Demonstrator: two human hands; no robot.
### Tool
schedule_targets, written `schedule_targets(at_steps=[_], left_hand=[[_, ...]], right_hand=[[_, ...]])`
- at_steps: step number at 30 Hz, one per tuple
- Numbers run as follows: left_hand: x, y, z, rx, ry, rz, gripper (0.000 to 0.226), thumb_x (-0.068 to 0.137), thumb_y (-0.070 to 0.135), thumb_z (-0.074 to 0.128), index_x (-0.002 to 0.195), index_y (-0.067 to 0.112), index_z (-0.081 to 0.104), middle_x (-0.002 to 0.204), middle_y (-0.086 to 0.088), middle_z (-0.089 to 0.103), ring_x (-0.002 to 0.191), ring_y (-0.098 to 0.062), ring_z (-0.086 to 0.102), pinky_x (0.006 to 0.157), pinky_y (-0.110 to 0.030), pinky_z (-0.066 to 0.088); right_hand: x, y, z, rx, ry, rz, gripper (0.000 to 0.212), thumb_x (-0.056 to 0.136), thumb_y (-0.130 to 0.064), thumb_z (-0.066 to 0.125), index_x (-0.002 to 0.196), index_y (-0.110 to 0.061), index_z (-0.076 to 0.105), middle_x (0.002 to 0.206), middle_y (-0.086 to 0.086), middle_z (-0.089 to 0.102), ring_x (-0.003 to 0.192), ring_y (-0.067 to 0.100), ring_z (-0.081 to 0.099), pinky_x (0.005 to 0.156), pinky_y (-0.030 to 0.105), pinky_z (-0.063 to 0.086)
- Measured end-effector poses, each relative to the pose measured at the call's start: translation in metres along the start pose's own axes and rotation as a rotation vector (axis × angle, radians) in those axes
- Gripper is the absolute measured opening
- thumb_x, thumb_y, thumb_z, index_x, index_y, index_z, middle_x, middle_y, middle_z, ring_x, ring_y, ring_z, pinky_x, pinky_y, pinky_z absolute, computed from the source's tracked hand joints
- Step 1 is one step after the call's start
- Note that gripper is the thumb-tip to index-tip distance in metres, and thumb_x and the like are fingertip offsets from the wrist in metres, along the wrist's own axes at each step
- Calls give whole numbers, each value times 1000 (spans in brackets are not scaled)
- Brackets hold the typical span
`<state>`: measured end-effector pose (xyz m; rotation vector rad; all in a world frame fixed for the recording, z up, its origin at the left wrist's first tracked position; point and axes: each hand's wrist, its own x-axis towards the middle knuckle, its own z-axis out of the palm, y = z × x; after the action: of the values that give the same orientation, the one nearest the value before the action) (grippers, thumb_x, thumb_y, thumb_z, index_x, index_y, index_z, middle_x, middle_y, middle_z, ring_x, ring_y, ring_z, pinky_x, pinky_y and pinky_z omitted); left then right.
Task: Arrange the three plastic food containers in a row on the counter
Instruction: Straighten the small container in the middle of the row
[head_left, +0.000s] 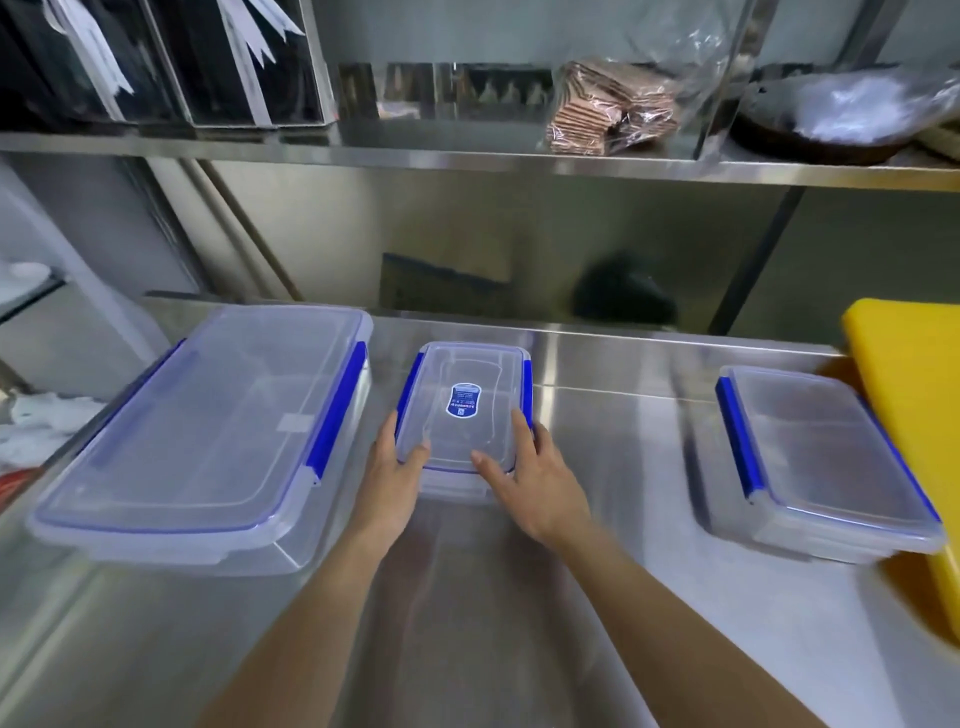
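Steel counter fills the view, and on it, far left, sits the large container, clear with blue side clips, lid on, lying flat. Over at the right edge there's a yellow cutting board, and the medium container rests partly on top of it, near end toward the camera, lid on. Dead centre, well apart from both, is the small container, lid closed, a blue label on top. Both hands are on it now: the left hand wraps its near left corner, thumb over the lid edge, and the right hand clasps the near right corner, thumb on the lid, fingers along the side. Up above, a shelf carries a bag of brown packets.
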<state>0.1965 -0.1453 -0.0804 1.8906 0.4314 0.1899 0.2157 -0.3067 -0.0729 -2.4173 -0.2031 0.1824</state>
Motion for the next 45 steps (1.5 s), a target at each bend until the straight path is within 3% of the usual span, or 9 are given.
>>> schedule_targets(at_steps=[6,16,22,27,31,35,40,42,45], left_hand=[[-10,5,29,47,-56,7,55,92,39,48,141,32,24,138,-2,43,123,-22,46,98,-51,47],[-27,23,74,132,-99,10,58,95,37,43,145,25,18,147,-5,35,135,-30,31,107,-55,35],[-25,24,64,208,-189,11,61,93,45,40,145,27,14,148,-4,34,131,-27,38,106,-52,39],[-19,48,17,439,-98,100,67,88,54,46,145,28,20,155,-1,23,140,-26,26,109,-49,32],[-12,67,-68,377,329,288,38,90,30,54,124,11,53,128,-15,57,114,-35,54,96,-45,43],[6,51,-158,606,602,185,37,87,24,55,117,3,57,119,-27,60,111,-45,50,100,-50,34],[15,-4,-219,754,432,-206,67,83,59,47,138,22,35,144,-22,37,132,-43,31,109,-57,20],[18,-15,-226,665,353,-254,72,81,64,45,141,28,28,146,-22,32,132,-44,30,109,-56,23],[20,-16,-230,651,304,-258,78,78,69,44,142,29,25,146,-22,31,131,-45,31,107,-57,28]], right_hand=[[-9,31,-18,-80,89,4,73,83,-68,31,143,-33,8,151,4,28,130,26,40,102,47,43],[-26,61,-53,-145,93,57,71,85,-64,32,145,-33,8,148,4,31,127,27,43,101,45,44],[-24,52,-61,-271,-11,109,73,87,-64,28,146,-29,3,149,7,32,130,28,40,106,48,37],[-18,19,-85,-529,78,88,64,88,-57,40,137,-17,32,142,9,42,126,29,43,103,46,35],[-17,-36,-69,-174,264,-17,42,91,-40,48,124,-13,50,126,10,58,107,28,56,81,33,44],[-17,-89,-16,158,65,-53,49,89,-41,53,128,-13,47,130,10,55,114,25,55,94,35,44],[-24,-142,40,489,-223,-139,64,85,-43,59,140,-29,28,145,2,39,131,18,37,107,32,31],[-24,-156,55,540,-282,-116,72,85,-42,59,143,-29,20,147,5,35,132,22,38,110,45,34],[-23,-168,70,466,-332,-93,82,86,-42,57,147,-22,7,152,7,27,136,27,32,113,47,29]])
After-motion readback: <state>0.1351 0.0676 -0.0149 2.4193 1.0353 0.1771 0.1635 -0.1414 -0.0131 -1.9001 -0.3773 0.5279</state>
